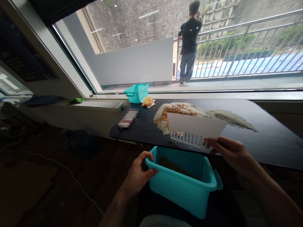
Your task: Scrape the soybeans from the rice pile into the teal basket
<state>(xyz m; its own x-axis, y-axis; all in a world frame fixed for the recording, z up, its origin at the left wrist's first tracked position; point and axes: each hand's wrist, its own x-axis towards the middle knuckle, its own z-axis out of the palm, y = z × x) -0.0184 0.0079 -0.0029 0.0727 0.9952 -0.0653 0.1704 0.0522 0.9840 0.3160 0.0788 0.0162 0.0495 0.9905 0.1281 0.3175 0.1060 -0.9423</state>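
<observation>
My left hand (139, 173) is closed on the rim at the left end of a turquoise plastic bin (177, 192). Dark greenish-brown grains (174, 165) lie in the bottom of that bin, which is held just below the table's near edge. In my right hand (229, 149) is a white slotted plastic panel (196, 126), pinched at its right end and tilted upright over the near edge. Through its slots show some yellow kernels. Behind the panel a heap of white grains and yellow corn kernels (180, 108) spreads on the black table (267, 142).
A pile of pale grains (229, 118) adjoins the heap on the right. At the back left stand a smaller turquoise bin (137, 93) and a crumpled yellowish item (148, 101) on white paper. A blurred flat object (128, 118) with a cable lies left. Beyond the window, a person (189, 44) stands by a railing.
</observation>
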